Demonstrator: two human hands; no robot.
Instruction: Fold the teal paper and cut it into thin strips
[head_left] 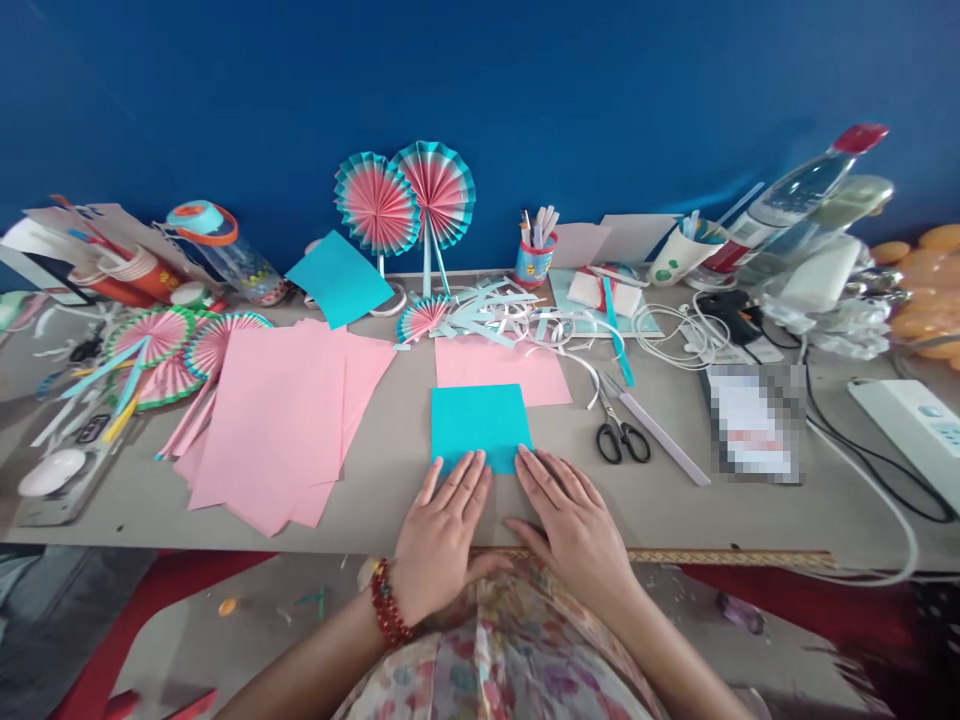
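A blue sheet of paper (480, 420) lies flat on the table in front of me. On its near left corner rest the fingertips of my left hand (442, 530), stretched out flat. My right hand (570, 520) lies with its fingers extended at the sheet's near right corner. Just behind the blue sheet is a pink sheet (502, 370), partly under a heap of paper strips (495, 310). Black-handled scissors (622, 440) and a pale flat strip (664, 435) lie to the right. A stack of pink paper (274, 420) is spread to the left.
Pleated paper fans (431, 190) stand against the blue wall, with another blue sheet (340, 278) beside them. A pen cup (535, 262), bottles (795, 210), a glue gun (731, 315), cables and a white power strip (915, 420) occupy the back and right. Several fans (154, 340) lie left.
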